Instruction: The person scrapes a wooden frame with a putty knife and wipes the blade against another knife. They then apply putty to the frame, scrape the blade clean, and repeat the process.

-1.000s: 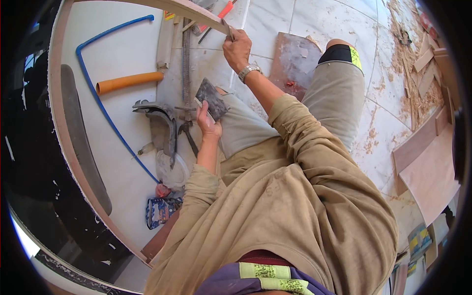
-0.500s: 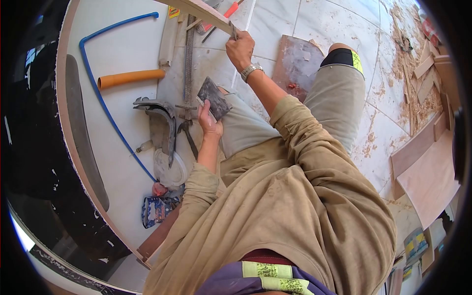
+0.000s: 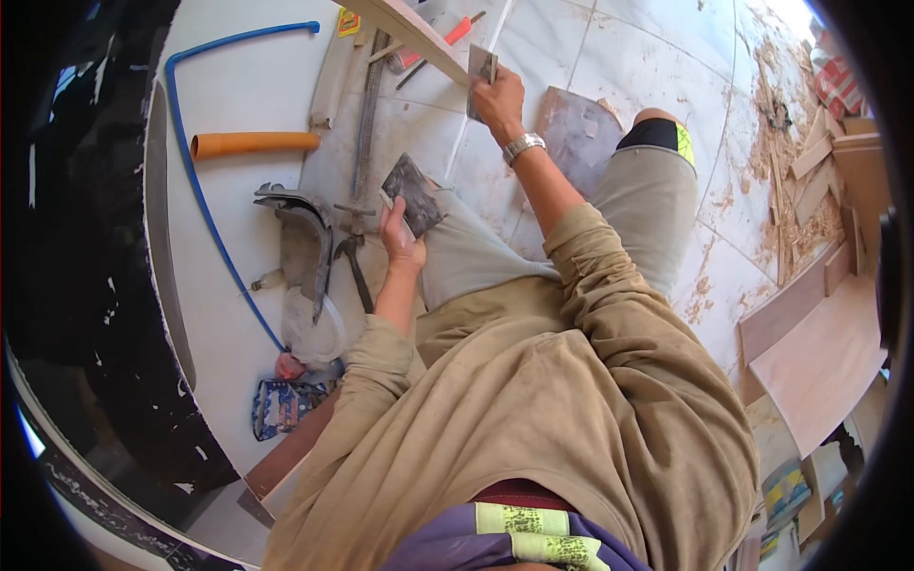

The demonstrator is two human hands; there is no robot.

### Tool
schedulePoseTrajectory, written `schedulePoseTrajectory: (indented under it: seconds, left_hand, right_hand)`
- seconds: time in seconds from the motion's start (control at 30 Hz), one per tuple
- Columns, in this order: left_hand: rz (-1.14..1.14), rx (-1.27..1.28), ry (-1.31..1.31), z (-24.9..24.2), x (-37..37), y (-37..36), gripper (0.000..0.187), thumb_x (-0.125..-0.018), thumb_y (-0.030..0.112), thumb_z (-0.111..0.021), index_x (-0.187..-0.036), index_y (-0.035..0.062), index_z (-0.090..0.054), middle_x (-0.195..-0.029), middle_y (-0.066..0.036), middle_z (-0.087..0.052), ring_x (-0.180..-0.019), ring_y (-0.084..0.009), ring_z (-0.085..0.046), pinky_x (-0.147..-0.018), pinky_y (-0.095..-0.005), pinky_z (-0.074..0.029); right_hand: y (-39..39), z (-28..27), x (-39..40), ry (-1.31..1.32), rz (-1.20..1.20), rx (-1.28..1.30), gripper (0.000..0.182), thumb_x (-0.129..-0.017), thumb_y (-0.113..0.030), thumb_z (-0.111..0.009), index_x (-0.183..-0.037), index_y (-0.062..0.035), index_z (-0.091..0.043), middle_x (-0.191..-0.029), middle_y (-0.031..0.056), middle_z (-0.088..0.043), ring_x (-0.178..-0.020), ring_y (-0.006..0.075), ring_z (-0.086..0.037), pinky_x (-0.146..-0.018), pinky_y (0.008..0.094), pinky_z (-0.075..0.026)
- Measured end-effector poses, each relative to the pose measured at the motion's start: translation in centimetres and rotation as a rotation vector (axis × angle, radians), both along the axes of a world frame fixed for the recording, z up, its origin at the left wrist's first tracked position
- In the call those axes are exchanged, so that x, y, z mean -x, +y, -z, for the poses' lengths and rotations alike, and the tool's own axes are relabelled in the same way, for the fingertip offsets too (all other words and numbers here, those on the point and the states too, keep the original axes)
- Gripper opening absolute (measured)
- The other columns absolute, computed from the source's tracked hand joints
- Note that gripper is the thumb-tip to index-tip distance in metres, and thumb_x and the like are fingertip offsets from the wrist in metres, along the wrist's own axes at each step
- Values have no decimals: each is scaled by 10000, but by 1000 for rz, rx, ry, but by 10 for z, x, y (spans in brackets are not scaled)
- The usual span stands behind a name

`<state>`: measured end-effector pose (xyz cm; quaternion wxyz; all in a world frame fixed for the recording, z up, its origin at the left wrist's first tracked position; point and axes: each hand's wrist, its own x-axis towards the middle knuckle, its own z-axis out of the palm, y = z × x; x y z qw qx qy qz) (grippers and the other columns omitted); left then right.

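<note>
My left hand (image 3: 402,238) holds a dark, smeared flat plate (image 3: 414,193) by its lower left edge, above my thigh. Higher up, my right hand (image 3: 499,99) is wrapped round the handle of a metal scraper (image 3: 480,80), whose blade stands beside the end of a long pale strip (image 3: 409,29). A silver watch is on the right wrist. Behind that forearm a pinkish-grey board (image 3: 574,133) with smears lies on the tiles.
An orange pipe (image 3: 257,145), a bent blue tube (image 3: 200,195), a hammer (image 3: 355,266) and a curved grey piece (image 3: 309,238) lie at left. Red-handled tool (image 3: 459,30) is near the top. Wood shavings (image 3: 762,171) and wooden boards (image 3: 819,352) lie at right.
My right hand has moved right and slightly down with the scraper, and the blade now shows broadside. My left hand still holds the plate in nearly the same place. The camera view has shifted slightly.
</note>
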<state>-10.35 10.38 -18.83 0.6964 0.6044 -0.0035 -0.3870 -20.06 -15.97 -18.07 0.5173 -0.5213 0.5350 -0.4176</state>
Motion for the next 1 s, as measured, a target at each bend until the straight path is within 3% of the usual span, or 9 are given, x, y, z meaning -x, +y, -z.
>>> schedulePoseTrajectory:
  seconds: [0.17,0.43,0.53,0.63,0.67,0.73,0.83,0.93,1.0]
  left_hand:
    - [-22,66,7,-2,2,7,305,-962,229,-640,-1243,116,-605,-1143,-41,-672,-1039,-205,-656,-892,-372,-522]
    - [-45,112,80,-9,4,4,312,-960,169,-643,-1241,41,-600,-1164,-65,-660,-1040,-221,-644,-931,-356,-513]
    - [-37,122,33,1,0,6,325,-955,198,-655,-1247,69,-591,-1163,-64,-664,-1053,-216,-648,-931,-370,-519]
    - [-50,106,39,1,-1,7,332,-952,218,-663,-1247,83,-588,-1165,-62,-667,-1050,-210,-654,-927,-369,-521]
    - [-55,99,54,0,0,7,331,-952,221,-665,-1244,84,-589,-1166,-62,-668,-1045,-209,-656,-924,-365,-521]
    - [-61,73,45,0,1,6,316,-949,222,-669,-1226,85,-599,-1154,-54,-674,-1027,-206,-662,-926,-358,-515]
    - [-31,75,7,-6,3,2,250,-952,202,-667,-1164,83,-610,-1104,-40,-672,-982,-197,-653,-870,-367,-526]
    - [-85,-23,175,-19,3,-3,181,-962,189,-653,-1108,89,-617,-1022,-28,-676,-896,-183,-642,-738,-378,-535]
    - [-39,17,372,-29,9,-16,146,-974,183,-632,-1088,92,-621,-966,-25,-680,-835,-172,-635,-639,-363,-522]
  right_hand:
    - [-56,10,18,276,-303,74,245,-804,-179,-608,-937,-5,-716,-927,280,-705,-941,446,-684,-860,501,-526]
    - [-149,-11,-8,695,-771,183,420,-792,-233,-637,-1118,19,-719,-1141,248,-711,-1093,391,-685,-933,429,-540]
    - [-164,-16,-22,797,-852,280,438,-778,-243,-654,-1126,15,-719,-1116,247,-719,-1047,382,-704,-901,423,-553]
    - [-187,-36,-38,984,-1072,627,442,-771,-244,-664,-1101,46,-714,-1033,243,-737,-960,375,-726,-849,416,-570]
    - [-204,-14,-57,753,-863,346,374,-774,-228,-689,-1060,10,-729,-936,216,-747,-861,365,-733,-795,409,-578]
    - [-214,-22,-44,874,-991,1355,117,-842,-116,-653,-884,-60,-747,-649,112,-641,-632,243,-663,-585,402,-498]
    - [-215,-50,-11,418,-907,1097,120,-854,-98,-665,-764,-32,-710,-623,132,-613,-677,122,-645,-597,307,-490]
    - [-147,-110,52,28,-775,268,297,-816,-212,-700,-1056,-40,-740,-837,200,-734,-745,366,-711,-728,410,-576]
    - [-73,-136,86,333,-720,525,280,-847,-123,-683,-1121,-110,-743,-884,185,-723,-786,356,-691,-747,397,-562]
